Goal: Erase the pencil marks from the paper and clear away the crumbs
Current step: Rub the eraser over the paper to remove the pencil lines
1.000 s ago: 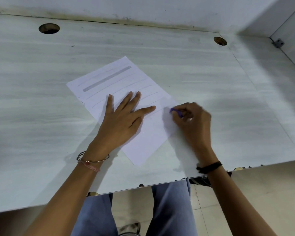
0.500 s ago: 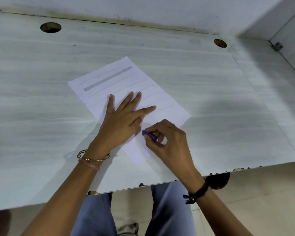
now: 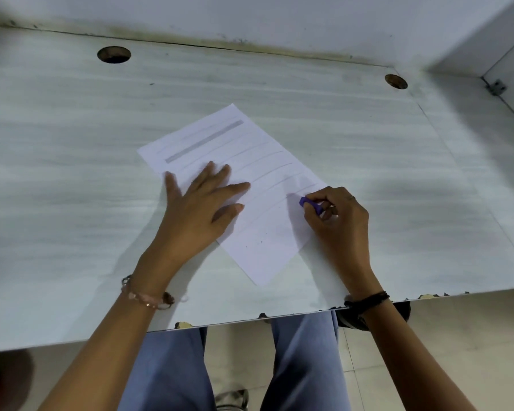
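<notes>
Paper (image 3: pixel 264 247): white sheet, mid-worktop, lying at a slant, one corner aimed at the front edge, the opposite corner at the back edge.
Worktop (image 3: pixel 72 173): pale, wood-grained, chipped in spots along the front edge.
Left hand (image 3: pixel 201 212): palm down on the left half of the sheet, fingers (image 3: pixel 235 187) straight and fanned out, pressing flat, gripping nothing; little finger right at the sheet's left edge.
Right hand (image 3: pixel 339 223): over at the sheet's right edge, fingers curled tight, pinching the eraser between thumb and fingertips.
Eraser (image 3: pixel 306 202): small, purple, tip poking out leftward from the grip, down at the paper close to its right edge; actual contact too fine to call.
Pencil marks (image 3: pixel 204 141): one broad grey bar near the far corner, then thin faint lines (image 3: pixel 267 170) crossing the sheet one under another, the lowest ones by the eraser.
Crumbs (image 3: pixel 261 241): a few tiny dark specks on the near part of the sheet, too small to be sure of.
Wrists: beaded bracelet (image 3: pixel 149 298) on the left, dark band (image 3: pixel 365 301) on the right, plus a ring (image 3: pixel 351 198).
Cable holes: two, round, along the back edge, one toward the left (image 3: pixel 113 54), one by the back-right corner (image 3: pixel 395 81).
Legs (image 3: pixel 172 366): blue trousers, below the front edge.
</notes>
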Demonstrator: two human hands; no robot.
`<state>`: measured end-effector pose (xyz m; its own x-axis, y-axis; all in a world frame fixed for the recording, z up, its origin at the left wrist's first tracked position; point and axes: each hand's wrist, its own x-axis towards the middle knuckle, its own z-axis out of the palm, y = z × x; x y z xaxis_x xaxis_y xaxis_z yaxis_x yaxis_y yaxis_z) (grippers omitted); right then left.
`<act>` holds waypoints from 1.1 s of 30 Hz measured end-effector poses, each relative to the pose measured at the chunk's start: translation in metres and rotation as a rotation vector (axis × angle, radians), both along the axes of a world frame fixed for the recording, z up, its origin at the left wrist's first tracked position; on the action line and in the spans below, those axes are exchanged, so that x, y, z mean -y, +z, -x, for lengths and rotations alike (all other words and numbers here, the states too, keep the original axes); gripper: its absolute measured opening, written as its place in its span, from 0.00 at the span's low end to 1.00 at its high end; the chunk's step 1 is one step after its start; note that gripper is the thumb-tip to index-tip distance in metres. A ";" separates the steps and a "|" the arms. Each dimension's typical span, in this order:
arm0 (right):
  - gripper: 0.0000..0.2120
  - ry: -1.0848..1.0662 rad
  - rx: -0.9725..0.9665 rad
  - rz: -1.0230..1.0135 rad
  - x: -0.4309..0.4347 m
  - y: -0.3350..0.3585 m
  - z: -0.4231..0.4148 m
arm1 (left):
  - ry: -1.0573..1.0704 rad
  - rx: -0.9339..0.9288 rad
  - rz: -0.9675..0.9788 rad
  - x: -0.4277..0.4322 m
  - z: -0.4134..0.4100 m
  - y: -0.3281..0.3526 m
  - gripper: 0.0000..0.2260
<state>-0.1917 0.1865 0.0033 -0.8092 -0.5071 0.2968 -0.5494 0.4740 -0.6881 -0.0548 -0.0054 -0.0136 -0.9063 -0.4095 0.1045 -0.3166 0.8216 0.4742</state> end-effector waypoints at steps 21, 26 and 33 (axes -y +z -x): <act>0.05 0.348 0.104 0.014 0.036 0.006 -0.076 | 0.012 0.125 0.180 0.004 -0.007 -0.009 0.25; 0.04 0.300 0.069 0.028 0.036 0.007 -0.068 | 0.015 0.113 0.183 0.004 -0.006 -0.011 0.26; 0.04 0.242 0.076 0.056 0.036 0.006 -0.059 | 0.017 0.133 0.186 0.005 -0.006 -0.010 0.26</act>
<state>-0.1325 0.1505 0.0089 -0.6873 -0.6733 0.2725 -0.5878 0.2951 -0.7533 -0.0491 -0.0103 -0.0236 -0.9102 -0.4099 0.0596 -0.3809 0.8848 0.2684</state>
